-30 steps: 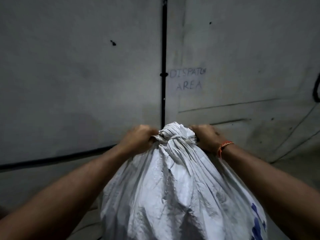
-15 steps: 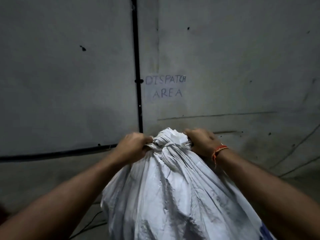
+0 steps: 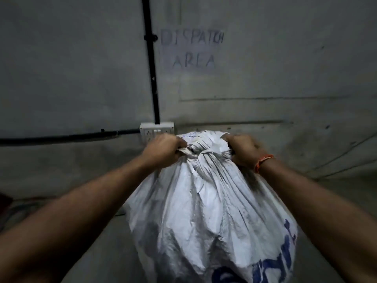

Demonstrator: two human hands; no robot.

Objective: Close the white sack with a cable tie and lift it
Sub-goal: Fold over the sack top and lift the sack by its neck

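A full white woven sack (image 3: 208, 211) with blue print low on its right side fills the lower middle of the head view. Its top is gathered into a tight neck (image 3: 201, 153) with a pale band around it; whether that band is the cable tie I cannot tell. My left hand (image 3: 163, 150) is clenched on the bunched fabric at the left of the neck. My right hand (image 3: 242, 150), with an orange thread at the wrist, is clenched on the fabric at the right. The sack's bottom is out of view.
A grey concrete wall stands close behind, with "DISPATCH AREA" (image 3: 192, 50) written on it. A black conduit (image 3: 152, 62) runs down to a white socket box (image 3: 156, 130) just behind the sack top; another conduit (image 3: 67, 136) runs left. Grey floor lies below.
The view has tilted down and the wall appears nearer; the socket box has come into sight. Both hands keep the same grip on the sack's neck.
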